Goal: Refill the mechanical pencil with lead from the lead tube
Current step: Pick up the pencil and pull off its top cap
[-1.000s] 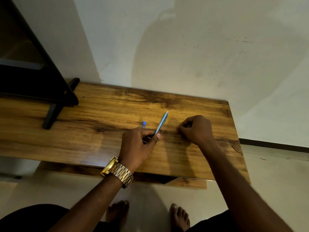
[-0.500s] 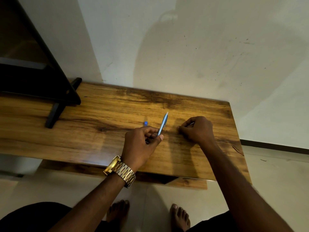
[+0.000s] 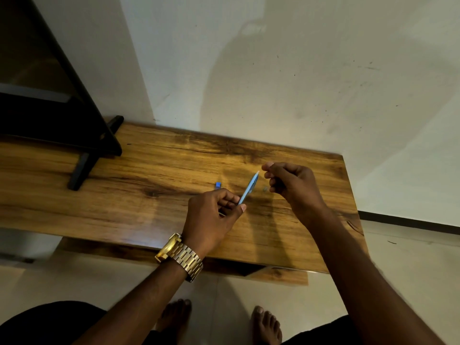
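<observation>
Left hand (image 3: 211, 212) grips blue mechanical pencil (image 3: 249, 188), tilted over wooden table (image 3: 124, 195); right hand (image 3: 291, 185) beside its upper end, fingertips pinched (content too small to tell); small blue piece (image 3: 218, 185) on table.

Pencil (image 3: 249, 188): lower end hidden inside left hand (image 3: 211, 217); upper tip blurred, can't tell if open or capped. Right hand (image 3: 291, 188): thumb and forefinger pinched together by the tip, whatever is between them too thin to see. Small pale thing (image 3: 265, 188) on table (image 3: 124, 195) beside right hand, blurred, can't identify. Blue bit (image 3: 218, 186) behind left hand, too small to tell what it is. Dark stand (image 3: 82, 145) cut off at left and top edges. Table's left end cut off. Both feet partly cut by bottom edge.
</observation>
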A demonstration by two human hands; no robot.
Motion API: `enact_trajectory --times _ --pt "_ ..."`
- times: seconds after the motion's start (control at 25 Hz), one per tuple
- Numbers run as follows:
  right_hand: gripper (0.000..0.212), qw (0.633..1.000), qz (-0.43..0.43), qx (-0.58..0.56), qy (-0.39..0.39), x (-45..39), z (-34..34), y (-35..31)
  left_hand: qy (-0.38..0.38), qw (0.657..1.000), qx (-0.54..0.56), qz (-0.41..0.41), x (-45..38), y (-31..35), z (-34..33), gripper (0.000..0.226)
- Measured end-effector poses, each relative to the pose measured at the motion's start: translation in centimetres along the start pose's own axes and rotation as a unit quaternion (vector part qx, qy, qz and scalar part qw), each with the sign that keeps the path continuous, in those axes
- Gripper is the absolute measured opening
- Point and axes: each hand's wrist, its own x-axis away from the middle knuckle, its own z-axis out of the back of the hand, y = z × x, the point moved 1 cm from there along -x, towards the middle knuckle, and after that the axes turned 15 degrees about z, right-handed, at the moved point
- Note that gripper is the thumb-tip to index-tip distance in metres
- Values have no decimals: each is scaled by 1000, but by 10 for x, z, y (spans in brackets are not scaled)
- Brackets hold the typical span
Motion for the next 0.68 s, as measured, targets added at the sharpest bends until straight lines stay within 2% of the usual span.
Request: enact_trajectory --times 0.12,0.28,0.36,0.44,0.52,0.6,0.68 --pt "13 999 -6 -8 -48 1 -4 4 0 1000 -4 -1 0 -1 0 17" --pt "15 999 0 -7 -51 -2 1 7 -3 1000 -10 -5 1 -1 0 16" --pt "8 998 16 13 -54 -2 1 4 -5 1000 -9 -6 1 0 0 16" --pt "11 999 45 13 -24 -3 1 0 -1 1000 -4 -5 1 0 0 15" --pt "19 997 62 -23 48 -7 11 -5 6 1000 -9 -4 0 0 0 14" --pt "13 993 70 58 78 -10 26 -5 15 1000 -10 2 0 -1 -1 14" --pt "9 982 22 182 47 -8 35 4 23 1000 -11 7 1 -1 -3 12"
